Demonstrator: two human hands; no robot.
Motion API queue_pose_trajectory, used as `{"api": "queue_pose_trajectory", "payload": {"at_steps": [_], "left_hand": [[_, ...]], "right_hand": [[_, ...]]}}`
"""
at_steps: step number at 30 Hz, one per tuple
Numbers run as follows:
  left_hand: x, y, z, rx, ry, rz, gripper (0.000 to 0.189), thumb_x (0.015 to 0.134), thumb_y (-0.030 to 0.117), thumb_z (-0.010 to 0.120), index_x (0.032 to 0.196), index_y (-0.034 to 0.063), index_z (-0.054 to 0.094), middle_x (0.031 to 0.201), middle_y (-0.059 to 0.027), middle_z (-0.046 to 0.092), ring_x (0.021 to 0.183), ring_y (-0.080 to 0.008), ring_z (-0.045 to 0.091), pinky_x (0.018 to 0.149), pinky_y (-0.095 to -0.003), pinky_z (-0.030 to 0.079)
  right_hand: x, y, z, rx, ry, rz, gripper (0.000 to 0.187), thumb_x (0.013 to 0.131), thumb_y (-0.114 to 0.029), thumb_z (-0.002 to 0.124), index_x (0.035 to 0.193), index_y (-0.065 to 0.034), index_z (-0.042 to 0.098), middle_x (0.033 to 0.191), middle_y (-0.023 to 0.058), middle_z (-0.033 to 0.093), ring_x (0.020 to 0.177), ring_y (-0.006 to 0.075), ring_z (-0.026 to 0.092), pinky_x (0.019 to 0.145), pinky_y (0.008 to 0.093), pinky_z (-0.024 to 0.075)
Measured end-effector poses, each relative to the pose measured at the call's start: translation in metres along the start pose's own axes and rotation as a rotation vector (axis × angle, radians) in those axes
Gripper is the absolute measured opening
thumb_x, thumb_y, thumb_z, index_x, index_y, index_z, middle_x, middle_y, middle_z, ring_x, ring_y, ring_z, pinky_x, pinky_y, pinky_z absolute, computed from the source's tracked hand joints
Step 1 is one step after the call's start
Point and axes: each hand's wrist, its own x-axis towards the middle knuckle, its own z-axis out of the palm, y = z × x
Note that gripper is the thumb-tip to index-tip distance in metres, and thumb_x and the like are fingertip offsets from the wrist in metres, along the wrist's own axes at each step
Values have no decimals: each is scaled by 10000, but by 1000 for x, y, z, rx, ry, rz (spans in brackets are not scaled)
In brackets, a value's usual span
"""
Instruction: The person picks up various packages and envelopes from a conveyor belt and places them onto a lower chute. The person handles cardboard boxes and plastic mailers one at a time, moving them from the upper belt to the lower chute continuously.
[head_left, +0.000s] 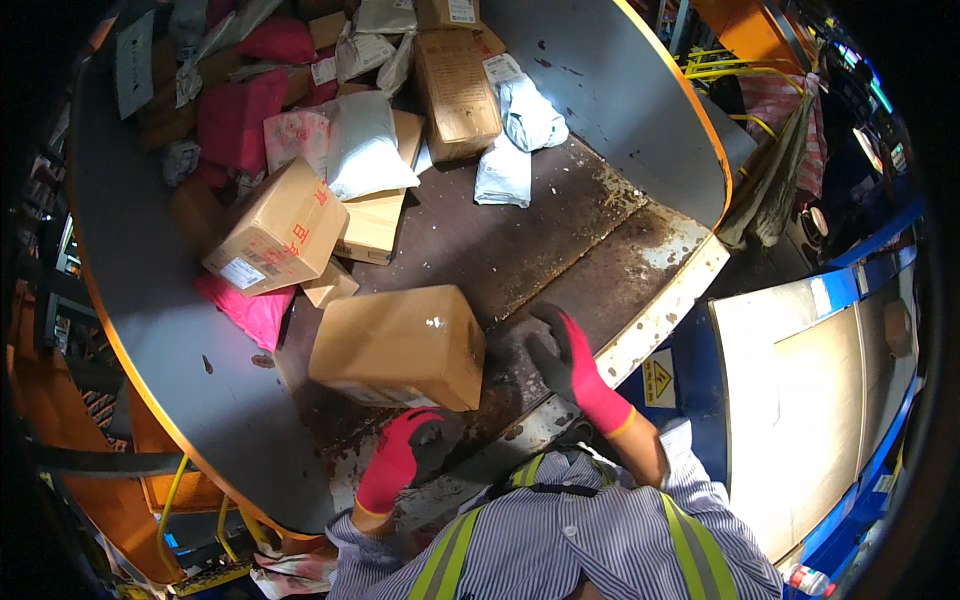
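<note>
A plain brown cardboard box (386, 341) rests on the worn metal bed of a chute (555, 232), close in front of me. My left hand (412, 454), in a pink and black work glove, is at the box's near lower edge; whether it touches the box I cannot tell. To the right of the box is my right hand (566, 360), gloved alike, its fingers apart and nothing in them. Beyond the box lie a carton with red printing (281, 229), a small brown carton (331, 283) and a bright pink parcel bag (251, 307).
Further up, many cartons and bags are heaped, among them a tall brown carton (457, 94) and white plastic parcels (504, 172). Curved grey side walls (615, 97) with orange rims flank the chute. A worn white metal lip (660, 311) edges it. At right stands a blue-framed panel (795, 420).
</note>
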Motion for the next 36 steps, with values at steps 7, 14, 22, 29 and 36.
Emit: {"api": "queue_pose_trajectory", "payload": {"at_steps": [7,14,22,29,36], "left_hand": [[61,-115,-67,-54,784,-329,228,809,133,594,1006,26,628,992,-114,660,911,-284,625,812,-375,483],[77,-147,-43,-546,558,-405,337,901,307,546,1027,6,630,970,-113,678,873,-264,643,758,-362,489],[105,2,6,183,341,-373,380,934,409,518,1072,70,622,829,-219,631,790,-354,649,663,-409,484],[122,112,163,56,-83,252,368,934,139,474,1282,19,460,855,-211,629,755,-300,637,658,-387,488],[94,192,338,-375,-1102,445,205,903,185,544,990,1,522,708,-151,465,691,-216,556,702,-354,458]], "right_hand": [[48,20,64,633,-480,279,759,858,-306,683,1419,-3,271,1328,143,486,1206,189,462,989,366,404],[50,26,76,510,-333,449,646,855,-408,661,1285,21,443,1114,141,611,1011,179,565,871,333,462],[25,-46,-103,109,147,471,350,853,-378,660,935,-38,683,629,47,617,573,94,570,509,267,435],[-101,-26,-271,-352,743,977,313,901,-300,578,1039,-35,674,900,144,698,850,245,671,777,329,495],[-183,-22,-305,-1117,525,584,501,834,-147,636,1293,-27,476,1256,193,509,1132,344,521,939,412,415]]}}
